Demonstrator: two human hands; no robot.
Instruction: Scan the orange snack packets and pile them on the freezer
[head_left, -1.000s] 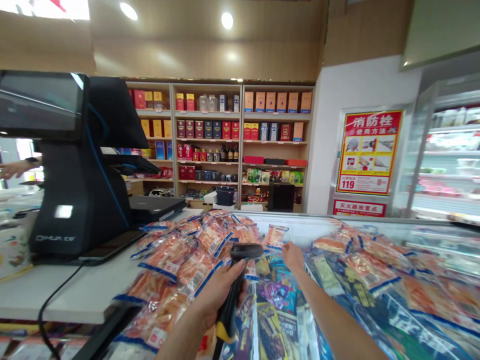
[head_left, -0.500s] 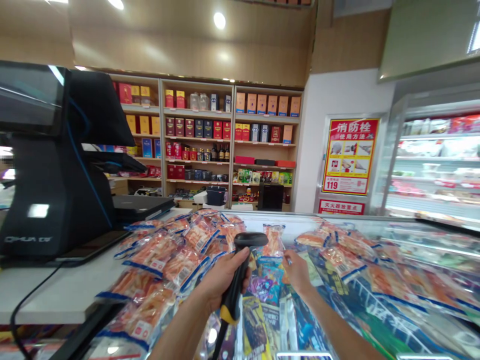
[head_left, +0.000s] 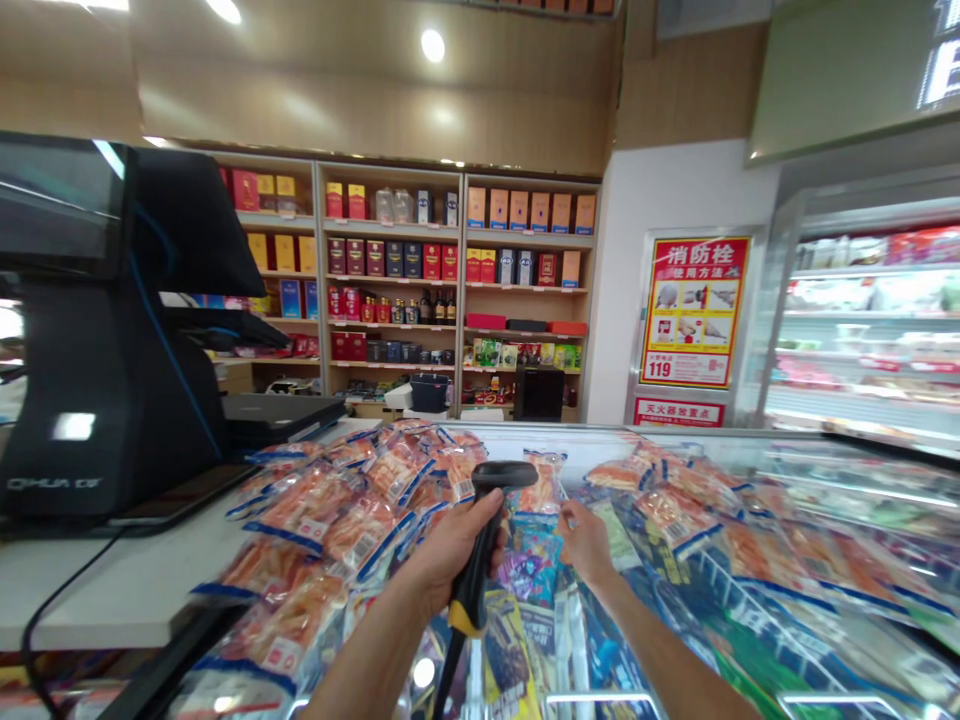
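Observation:
My left hand is wrapped round the handle of a black barcode scanner with a yellow band near its base. The scanner's head points right, toward a clear bag of orange-pink food with a blue edge. At that bag's lower right corner, my right hand has its fingers closed in a pinch on it. The bag stands tilted up above the freezer's packets. Similar bags lie piled to the left of the scanner. I cannot make out the exact food inside.
Colourful packets fill the freezer below my hands. More orange bags lie to the right, by a white wire divider. A black checkout terminal stands on the white counter at left, its cable hanging over the edge.
The view has shifted slightly. My right hand and the bag have come a little left, closer to the scanner. Both hands keep their hold.

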